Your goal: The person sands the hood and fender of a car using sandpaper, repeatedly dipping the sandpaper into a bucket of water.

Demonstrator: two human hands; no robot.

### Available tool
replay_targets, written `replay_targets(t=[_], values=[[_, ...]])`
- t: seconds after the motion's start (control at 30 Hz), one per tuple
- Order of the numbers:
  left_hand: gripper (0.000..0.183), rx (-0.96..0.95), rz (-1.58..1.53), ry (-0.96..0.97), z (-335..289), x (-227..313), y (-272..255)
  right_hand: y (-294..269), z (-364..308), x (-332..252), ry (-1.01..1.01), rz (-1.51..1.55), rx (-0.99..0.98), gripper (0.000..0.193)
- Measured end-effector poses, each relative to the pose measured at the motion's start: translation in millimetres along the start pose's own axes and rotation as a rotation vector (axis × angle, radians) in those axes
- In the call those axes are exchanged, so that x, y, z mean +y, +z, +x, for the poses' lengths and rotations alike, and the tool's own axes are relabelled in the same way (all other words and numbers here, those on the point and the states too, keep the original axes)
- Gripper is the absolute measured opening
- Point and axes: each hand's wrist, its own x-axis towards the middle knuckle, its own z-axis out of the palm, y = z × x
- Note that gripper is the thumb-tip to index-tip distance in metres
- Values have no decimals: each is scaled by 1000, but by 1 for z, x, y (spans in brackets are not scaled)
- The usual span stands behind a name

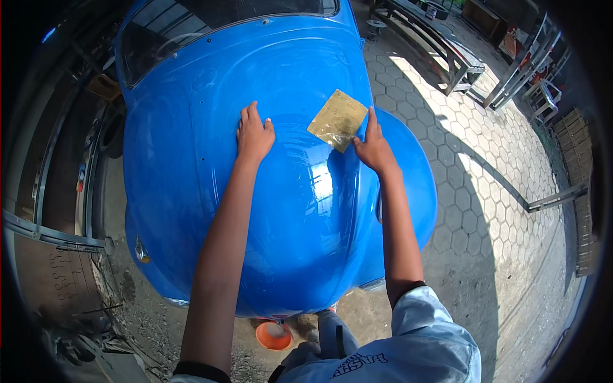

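Item: one yellowish square sheet (338, 118), lying near-flat on the upper right of a blue car hood (287, 223); printed marks uppermost, lower corner glossy with light.

Right hand (377, 152): at the sheet's right-hand edge. Grip partly spread, forefinger extended by one corner, thumb at the lower edge; whether it has hold of the sheet, I cannot tell.

Left hand (255, 135): palm down on the hood, left of the sheet and apart from it. Grip loosely spread, fingers slightly bent, nothing in it.

Step in hand, as judged: placing or taking up the sheet on the paintwork. Next move, as judged: calls for the thumb under the near edge to lift, or a flat palm over the sheet to press.

Edges: hood curves down at the right to a rounded fender (412, 175); windscreen (191, 35) beyond the far end; orange bucket (275, 345) below the near end, by the person's legs.

Open room: bare hood between the hands and toward the body; hexagonal paving (460, 210) right of the fender.
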Motion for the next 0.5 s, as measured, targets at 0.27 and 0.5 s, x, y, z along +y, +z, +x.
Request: replay_targets(t=[0.27, 0.5], values=[[58, 60, 876, 296, -12, -41, 15, 69, 85, 10, -184, -425, 134, 78], [61, 4, 821, 257, -10, -34, 11, 127, 152, -48, -252, -506, 362, 74]])
